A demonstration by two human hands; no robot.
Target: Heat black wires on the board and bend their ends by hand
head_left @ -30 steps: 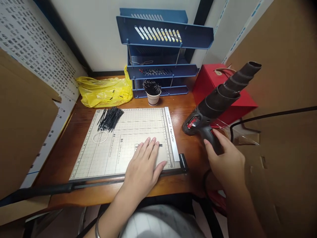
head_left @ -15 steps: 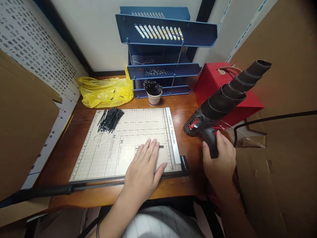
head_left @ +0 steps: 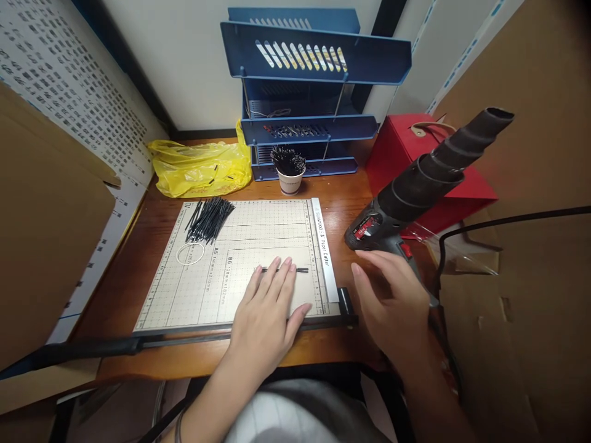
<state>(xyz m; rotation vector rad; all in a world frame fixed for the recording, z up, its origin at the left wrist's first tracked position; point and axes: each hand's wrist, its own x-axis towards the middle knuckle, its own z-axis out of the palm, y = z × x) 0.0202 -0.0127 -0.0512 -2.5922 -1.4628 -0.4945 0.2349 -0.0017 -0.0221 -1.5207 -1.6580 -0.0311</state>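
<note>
My left hand (head_left: 268, 317) lies flat, fingers stretched out, on the grey paper-cutter board (head_left: 203, 289). Its fingertips rest at a thin black stick (head_left: 302, 270) lying on the board. My right hand (head_left: 392, 295) hovers open, fingers apart, just left of the handle of a black and red heat gun (head_left: 415, 184) that stands with its nozzle pointing up and to the right. A pile of black sticks (head_left: 207, 218) lies at the board's far left corner, with a white ring (head_left: 189, 253) in front of it.
A paper cup (head_left: 289, 181) full of black sticks stands before a blue stacked letter tray (head_left: 314, 86). A yellow plastic bag (head_left: 198, 166) lies at the back left, a red box (head_left: 406, 154) at the right. The cutter's black lever (head_left: 69, 354) runs along the desk's near edge. Cardboard walls flank both sides.
My right hand has let go of the heat gun's handle and moved left, opening its fingers. My left hand stays flat on the board.
</note>
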